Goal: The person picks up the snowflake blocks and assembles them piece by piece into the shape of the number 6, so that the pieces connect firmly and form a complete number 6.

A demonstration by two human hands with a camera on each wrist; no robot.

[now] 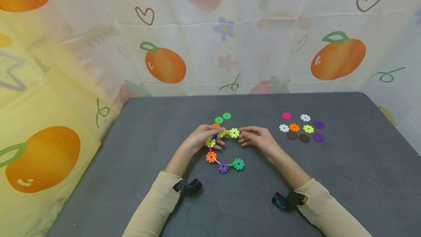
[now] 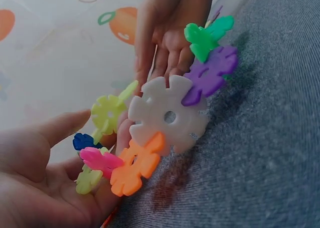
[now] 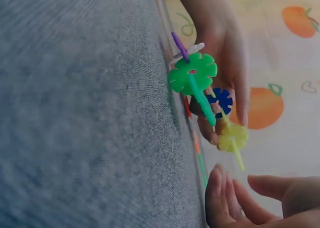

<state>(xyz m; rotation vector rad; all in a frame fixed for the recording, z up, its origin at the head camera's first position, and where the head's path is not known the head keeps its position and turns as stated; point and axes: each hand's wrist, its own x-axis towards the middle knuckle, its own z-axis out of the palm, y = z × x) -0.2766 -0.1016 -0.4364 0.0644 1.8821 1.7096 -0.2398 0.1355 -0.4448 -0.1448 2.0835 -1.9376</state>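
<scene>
A curved chain of slotted plastic flower discs is held by my left hand (image 1: 199, 139), thumb and fingers around its yellow and blue part. From there run a pink disc (image 2: 101, 160), an orange disc (image 1: 211, 157), a white disc (image 2: 147, 115), a purple disc (image 1: 223, 167) and green discs (image 1: 238, 164) at the near end. At the other end, a yellow disc (image 1: 234, 132) points toward my right hand (image 1: 261, 141). In the right wrist view the right thumb and fingers are spread, a small gap away from that end, with nothing between them.
Several loose discs, among them a pink one (image 1: 286, 115), a brown one (image 1: 304, 138) and a purple one (image 1: 318, 137), lie on the right of the grey table (image 1: 345, 178). Green discs (image 1: 227, 116) lie beyond my left hand. A printed cloth (image 1: 204, 46) hangs behind.
</scene>
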